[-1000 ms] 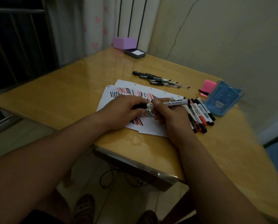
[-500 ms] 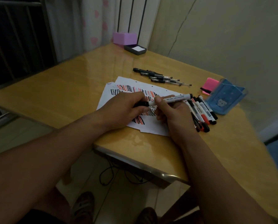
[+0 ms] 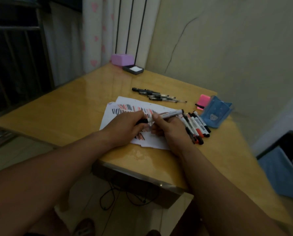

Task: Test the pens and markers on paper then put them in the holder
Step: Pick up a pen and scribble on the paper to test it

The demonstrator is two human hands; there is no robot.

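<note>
The yellow wooden table (image 3: 57,116) fills the middle of the view, its near corner pointing toward the person, and two bare forearms cross that corner and cover much of its front edge. On the floor at 4 o'clock from the hands stands a dark bin (image 3: 282,169) with blue inside, cut off by the picture's edge. On the table under both hands lies the scribbled paper (image 3: 111,120), its sheets marked with black and red strokes; the hands hide its middle. The left hand (image 3: 125,126) has its fingers curled round the black end of a marker (image 3: 169,114), and the right hand (image 3: 169,128) pinches the white barrel, which points toward 2 o'clock above the paper. Blur hides whether the cap is on or off. At 2 o'clock, near the table's right edge, sits the blue holder (image 3: 215,116) with a bear printed on it; what it contains cannot be seen. Between the holder and the right hand lies a pile of markers (image 3: 196,126), partly covered by the right wrist. A row of dark pens (image 3: 157,96) lies at 12 o'clock beyond the paper. At the far corner, about 11 o'clock, a purple box (image 3: 122,59) stands beside a small dark tray (image 3: 133,69). A pink block (image 3: 203,101) touches the holder's far side. Dark cables (image 3: 118,196) hang under the table at 6 o'clock.
</note>
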